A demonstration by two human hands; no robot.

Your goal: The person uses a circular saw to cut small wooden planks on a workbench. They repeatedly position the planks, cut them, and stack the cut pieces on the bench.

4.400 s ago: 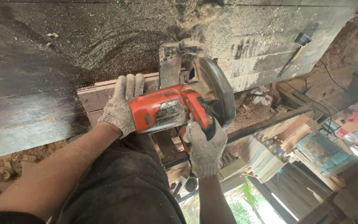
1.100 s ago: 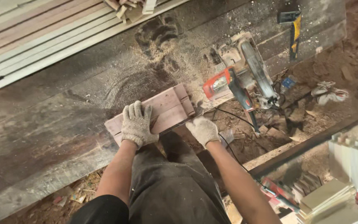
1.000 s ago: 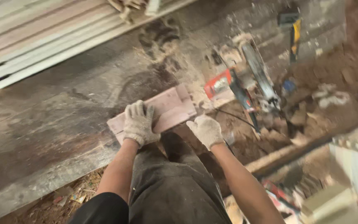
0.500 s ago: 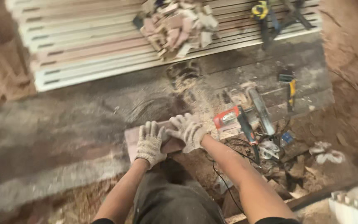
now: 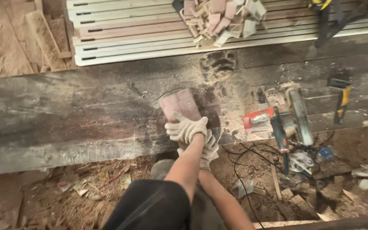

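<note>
Knit work gloves and dark clothing

Off-white gloves are worn on the left hand (image 5: 187, 128) and right hand (image 5: 209, 149); forearms are left bare.

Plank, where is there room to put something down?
The plank is bare left of the block, out to its left end. Right of the gloved hands it is crowded: the saw, then a hammer. Offcuts crowd the boards behind.

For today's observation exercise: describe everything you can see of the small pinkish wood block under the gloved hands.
The wood block is a short, flat, pinkish-brown piece with lengthwise grooves, lying on the dusty dark plank. Its near end is gripped by the gloved left hand, with the right hand just below. Sawdust surrounds it.
</note>
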